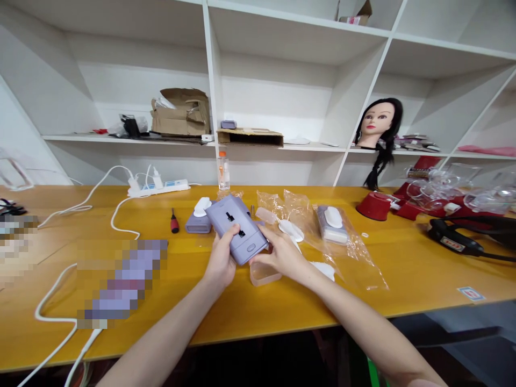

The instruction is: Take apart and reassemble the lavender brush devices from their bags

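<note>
A light purple plastic case with dark slots and an oval button is held tilted above the table. My left hand is closed on its left side, thumb on the upper face. My right hand has its fingers and thumb at the lower right edge; what lies between them is partly hidden. Beneath that hand sits a shallow translucent box. Just behind the held case is another purple case with a white oval piece on top. More white oval pieces lie right of my right hand, one near clear plastic wrap.
A purple case rests on clear film at right. A red-black screwdriver, power strip with white cables and a bottle stand left and behind. Red bases and a black strapped item are at right. Shelves hold cardboard and a mannequin head.
</note>
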### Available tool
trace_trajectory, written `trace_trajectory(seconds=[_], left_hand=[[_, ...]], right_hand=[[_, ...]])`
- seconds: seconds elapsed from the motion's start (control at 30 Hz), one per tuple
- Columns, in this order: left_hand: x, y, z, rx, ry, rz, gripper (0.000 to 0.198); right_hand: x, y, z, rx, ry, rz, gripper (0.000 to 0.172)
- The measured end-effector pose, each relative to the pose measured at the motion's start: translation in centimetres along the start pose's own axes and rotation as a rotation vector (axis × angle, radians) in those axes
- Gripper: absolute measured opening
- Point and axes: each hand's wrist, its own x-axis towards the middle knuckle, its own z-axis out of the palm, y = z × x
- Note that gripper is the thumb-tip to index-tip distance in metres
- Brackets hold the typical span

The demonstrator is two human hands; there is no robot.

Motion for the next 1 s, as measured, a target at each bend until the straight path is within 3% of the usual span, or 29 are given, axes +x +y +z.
trace_trajectory(seconds=[0.1,0.2,0.23,0.3,0.37,0.4,0.5,0.6,0.7,0.83,0.93,1.0], left_hand=[[0.3,0.0,0.1,-0.024,0.021,-0.007,0.026],[0.6,0.5,0.1,-0.042,0.024,-0.021,0.022],[0.8,0.7,0.1,-0.048,0.033,-0.036,0.022],[1.0,1.2,-0.1,-0.065,0.071,-0.064,0.021],[1.2,1.6,-0.2,-0.081,0.107,-0.081,0.022],[1.3,1.7,-0.3,-0.086,0.119,-0.087,0.022],[1.4,1.6,-0.3,-0.090,0.120,-0.101,0.023],[1.5,1.2,-0.3,-0.082,0.070,-0.106,0.026],[1.4,1.0,-0.4,-0.076,0.028,-0.109,0.026],[1.2,1.4,-0.5,-0.155,-0.007,-0.053,0.025],[0.8,1.8,-0.3,-0.214,-0.080,-0.079,0.029],[0.4,1.8,0.0,-0.205,-0.125,-0.087,0.031]], right_hand=[[0.6,0.4,-0.4,-0.005,-0.021,0.029,0.079],[1.4,0.9,-2.3,0.041,-0.086,0.050,0.092],[1.5,1.0,-3.4,0.042,-0.086,0.077,0.085],[1.0,1.2,-5.7,-0.050,-0.084,0.156,0.049],[-0.3,1.2,-7.7,-0.227,-0.226,0.215,0.020],[-1.2,1.1,-8.3,-0.329,-0.319,0.208,0.015],[-4.1,0.7,-8.5,-0.649,-0.463,0.281,0.030],[-6.0,0.9,-7.1,-0.789,-0.528,0.312,0.045],[-6.8,1.6,-6.4,-0.786,-0.497,0.248,0.040],[-6.6,2.0,-8.1,-0.582,-0.420,0.170,0.032],[-5.3,1.2,-9.0,-0.368,-0.253,0.165,0.037],[-3.8,0.2,-8.4,-0.186,-0.094,0.140,0.036]])
